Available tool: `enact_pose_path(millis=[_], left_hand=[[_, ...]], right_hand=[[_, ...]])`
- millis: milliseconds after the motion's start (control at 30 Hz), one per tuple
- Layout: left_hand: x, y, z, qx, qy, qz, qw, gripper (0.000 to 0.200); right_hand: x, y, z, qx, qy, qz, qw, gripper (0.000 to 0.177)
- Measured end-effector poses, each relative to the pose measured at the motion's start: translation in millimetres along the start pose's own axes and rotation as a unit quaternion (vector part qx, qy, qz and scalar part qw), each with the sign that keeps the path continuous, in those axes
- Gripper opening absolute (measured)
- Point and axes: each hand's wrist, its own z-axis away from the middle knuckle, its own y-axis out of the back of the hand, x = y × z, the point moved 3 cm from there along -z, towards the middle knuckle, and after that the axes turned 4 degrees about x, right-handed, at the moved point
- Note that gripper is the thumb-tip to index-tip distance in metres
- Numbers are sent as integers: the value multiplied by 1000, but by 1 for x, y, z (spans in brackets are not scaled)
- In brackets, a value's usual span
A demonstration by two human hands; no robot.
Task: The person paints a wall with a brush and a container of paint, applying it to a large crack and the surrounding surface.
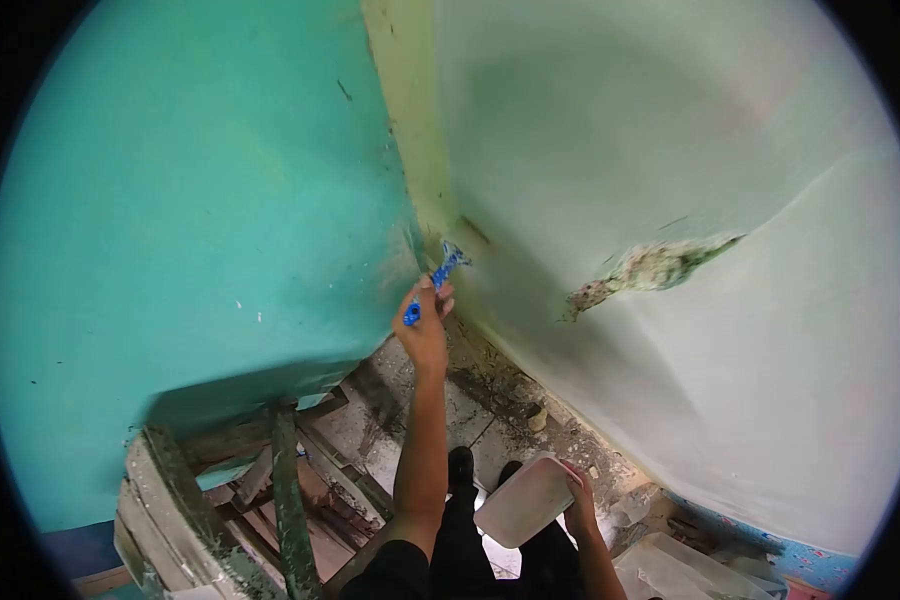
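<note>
My left hand (426, 312) is closed around the handle of a blue scraper (451, 258), held upward in front of the wall corner. Its flared, white-smeared end is right by the yellowish strip (410, 110) between the turquoise wall (200, 200) and the pale wall (590, 130). Lower down, my right hand (579, 502) grips the right edge of a whitish rectangular plastic container (523, 502), held over my legs. A rough, crumbled patch (660, 268) breaks the pale wall's surface to the right.
An old wooden frame (285, 490) with worn slats stands at lower left against the turquoise wall. Debris (500, 395) litters the floor along the corner. Clear plastic boxes (685, 570) lie at lower right. My dark shoes (460, 466) are on the floor between.
</note>
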Motion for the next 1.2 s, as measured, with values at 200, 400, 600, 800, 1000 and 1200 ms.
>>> enact_pose_path(millis=[200,400,600,800,1000,1200], left_hand=[[116,-43,22,-27,-35,80,996,42],[-35,13,9,0,114,21,993,38],[-132,46,9,16,152,-78,985,29],[6,-30,41,-23,3,-35,999,26],[181,-92,93,-1,-33,78,996,29],[65,-50,73,-19,59,92,994,32]], right_hand=[[-52,-14,43,-13,-6,-13,1000,47],[-76,-6,59,-19,2,-39,999,50],[-85,7,64,-14,16,-28,999,53],[-91,17,72,-10,38,-27,999,49],[-107,6,72,-23,26,-19,999,49],[-107,6,72,-30,33,-23,999,48]])
